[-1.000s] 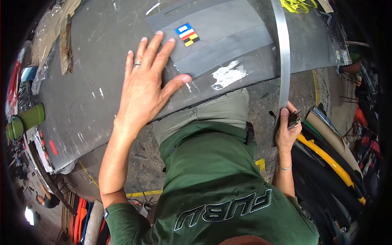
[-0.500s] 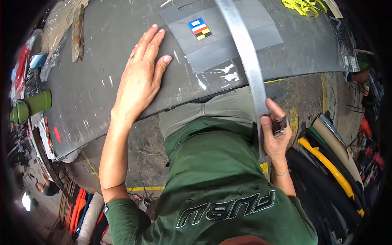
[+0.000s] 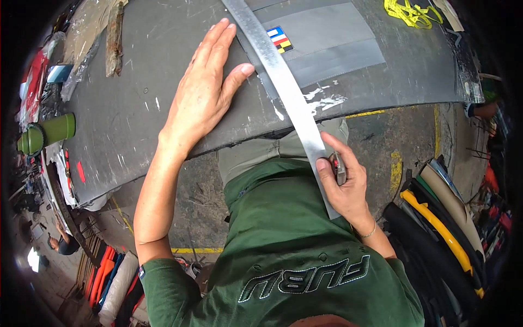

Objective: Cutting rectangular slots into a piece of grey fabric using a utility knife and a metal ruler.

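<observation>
My left hand point(image 3: 200, 95) rests flat on the dark tabletop point(image 3: 128, 117), its fingers stretched out and the thumb spread. My right hand point(image 3: 350, 189) grips the near part of a long metal ruler point(image 3: 284, 84) between thumb and fingers. Tucked in the same palm is a small tool with a metal and red body point(image 3: 340, 169), perhaps a cutter; most of it is hidden. The ruler slants across the left part of a grey fabric panel point(image 3: 340, 46) and past the table's near edge. Just right of the ruler shows a colourful patch point(image 3: 280, 39) on the panel.
A yellow tape measure point(image 3: 411, 13) lies heaped at the far right of the table. Toward the far left is a rough wooden stick point(image 3: 115, 41); a green bottle-like container point(image 3: 54, 129) is at the left edge. Material rolls point(image 3: 436, 218) stand at lower right.
The ruler has swung and shifted left across the panel, carried by my right hand, which moved left too. In the picture, my left hand sits slightly farther right and up.
</observation>
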`<state>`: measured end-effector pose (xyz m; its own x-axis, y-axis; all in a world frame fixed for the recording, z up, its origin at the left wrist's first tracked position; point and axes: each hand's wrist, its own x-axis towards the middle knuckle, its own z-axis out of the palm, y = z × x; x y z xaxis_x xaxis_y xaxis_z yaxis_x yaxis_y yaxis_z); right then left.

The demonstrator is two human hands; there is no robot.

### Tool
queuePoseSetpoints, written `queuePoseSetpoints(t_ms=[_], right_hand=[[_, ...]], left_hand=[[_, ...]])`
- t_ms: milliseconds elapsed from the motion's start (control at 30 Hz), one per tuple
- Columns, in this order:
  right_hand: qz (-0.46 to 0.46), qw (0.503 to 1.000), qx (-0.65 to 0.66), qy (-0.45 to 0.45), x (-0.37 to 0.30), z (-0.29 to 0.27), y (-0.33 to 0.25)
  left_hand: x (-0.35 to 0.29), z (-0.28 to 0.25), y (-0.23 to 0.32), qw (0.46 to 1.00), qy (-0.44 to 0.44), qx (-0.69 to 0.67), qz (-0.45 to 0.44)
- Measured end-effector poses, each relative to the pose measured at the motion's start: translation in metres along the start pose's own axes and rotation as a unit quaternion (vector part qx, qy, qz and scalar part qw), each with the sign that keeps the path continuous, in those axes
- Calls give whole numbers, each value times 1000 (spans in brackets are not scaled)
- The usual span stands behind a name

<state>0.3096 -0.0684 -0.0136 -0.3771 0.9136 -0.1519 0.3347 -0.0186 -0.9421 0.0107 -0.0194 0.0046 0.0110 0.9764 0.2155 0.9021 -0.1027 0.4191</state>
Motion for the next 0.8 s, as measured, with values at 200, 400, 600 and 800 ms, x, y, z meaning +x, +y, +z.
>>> queuePoseSetpoints(t_ms=[200,400,600,800], right_hand=[[-24,999,-38,-1,2,7,-3],[-61,996,-65,-7,2,5,-6],[-58,997,-47,-7,5,7,1],[35,999,-4,-40,10,5,-5]], left_hand=[[23,13,-21,998,-17,39,38],[27,18,-27,996,-26,71,56],[29,19,-30,995,-29,72,62],[31,19,-30,996,-33,59,52]])
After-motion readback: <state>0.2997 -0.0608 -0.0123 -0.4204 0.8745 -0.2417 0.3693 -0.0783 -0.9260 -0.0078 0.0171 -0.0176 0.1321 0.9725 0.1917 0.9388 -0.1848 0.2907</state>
